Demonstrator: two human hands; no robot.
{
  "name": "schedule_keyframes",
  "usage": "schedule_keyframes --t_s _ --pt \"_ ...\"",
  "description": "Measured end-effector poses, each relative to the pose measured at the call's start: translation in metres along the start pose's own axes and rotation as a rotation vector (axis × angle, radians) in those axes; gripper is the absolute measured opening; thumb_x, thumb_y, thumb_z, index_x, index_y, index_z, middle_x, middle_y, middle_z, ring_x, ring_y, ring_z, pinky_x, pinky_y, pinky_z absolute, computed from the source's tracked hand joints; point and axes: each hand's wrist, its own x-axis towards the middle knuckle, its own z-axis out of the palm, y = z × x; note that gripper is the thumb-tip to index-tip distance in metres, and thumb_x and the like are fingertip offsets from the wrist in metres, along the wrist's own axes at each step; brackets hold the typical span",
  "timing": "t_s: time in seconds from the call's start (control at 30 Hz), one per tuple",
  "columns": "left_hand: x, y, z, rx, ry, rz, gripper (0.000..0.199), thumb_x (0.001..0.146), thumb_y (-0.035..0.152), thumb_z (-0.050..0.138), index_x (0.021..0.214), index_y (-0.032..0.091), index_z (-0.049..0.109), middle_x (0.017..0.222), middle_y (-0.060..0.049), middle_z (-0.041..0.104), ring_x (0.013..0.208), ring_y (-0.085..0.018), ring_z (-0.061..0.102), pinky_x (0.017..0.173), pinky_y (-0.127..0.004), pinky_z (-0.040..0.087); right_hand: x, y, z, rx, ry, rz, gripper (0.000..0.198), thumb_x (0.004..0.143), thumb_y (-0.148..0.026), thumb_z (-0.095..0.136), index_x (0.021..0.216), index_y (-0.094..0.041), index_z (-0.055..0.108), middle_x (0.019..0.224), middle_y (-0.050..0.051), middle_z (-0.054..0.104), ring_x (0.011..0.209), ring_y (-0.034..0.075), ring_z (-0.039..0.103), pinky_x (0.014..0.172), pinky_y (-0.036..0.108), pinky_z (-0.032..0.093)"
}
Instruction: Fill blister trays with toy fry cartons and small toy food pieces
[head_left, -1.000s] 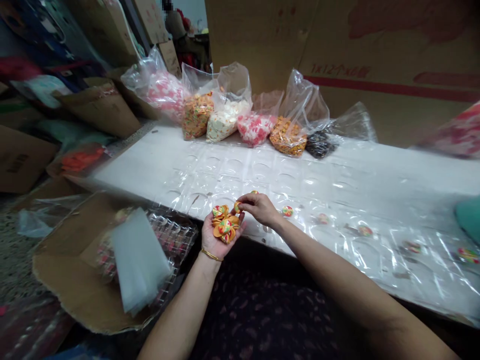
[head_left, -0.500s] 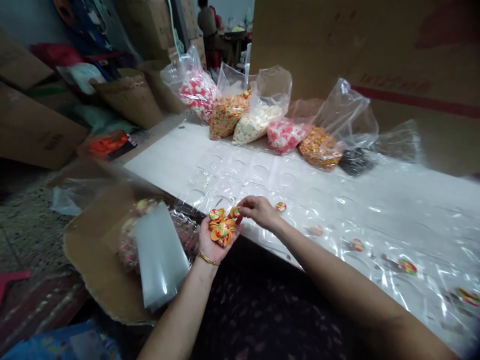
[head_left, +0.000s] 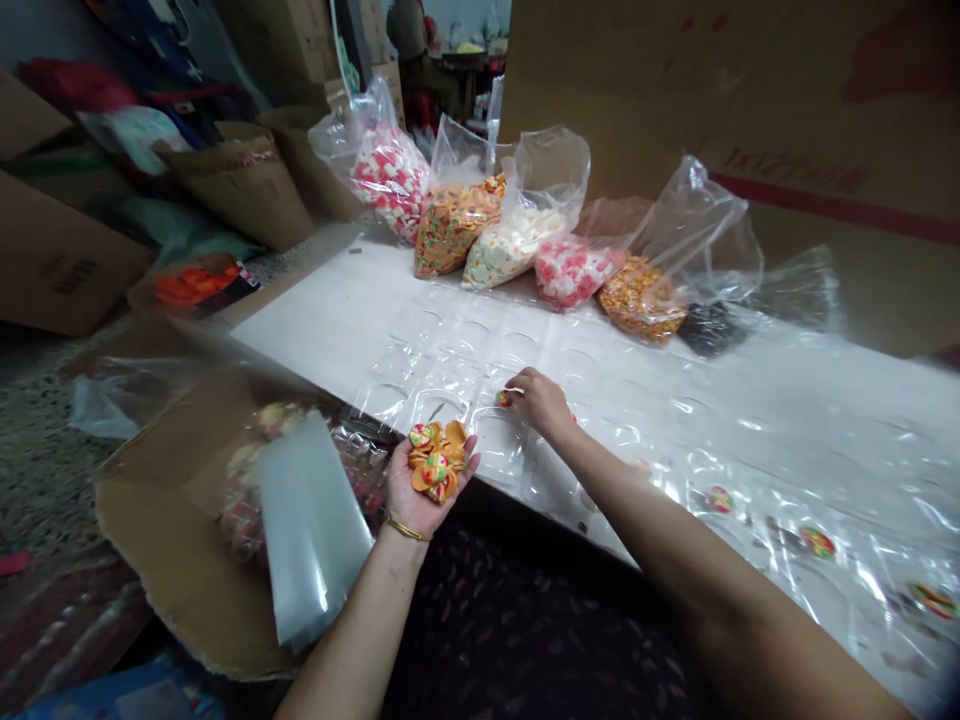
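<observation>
My left hand (head_left: pixel 407 497) is palm up at the table's near edge, cupped under a pile of small round pizza-shaped pieces (head_left: pixel 437 468). Their tops are red, yellow and green; their undersides are plain orange. My right hand (head_left: pixel 543 408) pinches a single pizza-shaped piece (head_left: pixel 504 398) between thumb and fingertips, just above a clear plastic sheet (head_left: pixel 577 362) with round pockets. Whether that piece touches the sheet I cannot tell. Further right, more pieces (head_left: pixel 721 499) lie spaced out in a row on the plastic, one of them partly hidden by my right forearm.
Clear bags of small colourful pieces (head_left: pixel 457 225) stand along the table's back edge, before a large cardboard box (head_left: pixel 615 90). Left of my lap, an open carton (head_left: pixel 165 540) holds clear plastic sleeves (head_left: pixel 311 530) and filled bags. A person (head_left: pixel 407 30) is in the background.
My right hand has moved from the pile in my left palm rightwards and slightly up over the plastic sheet, carrying one piece. My left hand has shifted slightly left with the pile.
</observation>
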Motion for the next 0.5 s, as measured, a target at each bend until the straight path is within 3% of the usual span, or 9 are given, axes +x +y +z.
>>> schedule_keyframes --t_s 0.1,0.17,0.27,0.43,0.5 --pt "-0.001 0.003 0.001 0.001 -0.009 0.012 0.029 0.074 0.035 0.047 0.093 0.017 0.060 0.106 -0.011 0.061 0.106 -0.030 0.053 0.085 -0.049 0.044 -0.008 0.000 -0.007 -0.172 -0.115 -0.223 0.029 0.082 -0.013 0.041 0.095 -0.020 0.065 0.101 0.007 0.061 0.089 0.018 0.052 0.073 0.027 0.039" --pt "0.000 0.004 0.001 -0.002 -0.028 0.016 0.029 0.074 0.035 0.047 0.092 0.017 0.060 0.107 -0.011 0.061 0.106 -0.030 0.053 0.085 -0.049 0.044 -0.012 -0.002 -0.011 -0.168 -0.148 -0.314 0.030 0.081 -0.010 0.041 0.097 -0.020 0.065 0.102 0.008 0.061 0.091 0.019 0.051 0.076 0.029 0.038" --pt "0.004 0.003 0.004 0.001 -0.055 0.002 0.030 0.074 0.036 0.048 0.093 0.016 0.060 0.106 -0.011 0.061 0.103 -0.030 0.054 0.084 -0.049 0.044 -0.013 -0.021 -0.015 0.097 -0.070 -0.280 0.027 0.083 -0.016 0.043 0.100 -0.017 0.064 0.106 0.008 0.060 0.093 0.017 0.052 0.078 0.028 0.039" --pt "0.008 0.005 0.007 0.007 -0.057 0.024 0.029 0.076 0.035 0.046 0.094 0.016 0.060 0.098 -0.010 0.064 0.092 -0.024 0.060 0.086 -0.050 0.043 -0.014 -0.061 -0.009 0.543 -0.354 -0.156 0.015 0.075 -0.023 0.056 0.083 -0.017 0.067 0.075 0.001 0.065 0.067 0.012 0.057 0.065 0.023 0.043" --pt "0.006 0.009 0.005 0.012 -0.065 0.026 0.029 0.076 0.035 0.046 0.094 0.016 0.060 0.101 -0.011 0.063 0.094 -0.026 0.059 0.085 -0.051 0.043 -0.011 -0.065 -0.003 0.610 -0.307 -0.105 0.010 0.072 -0.022 0.058 0.075 -0.017 0.066 0.070 0.000 0.064 0.066 0.011 0.057 0.063 0.022 0.042"
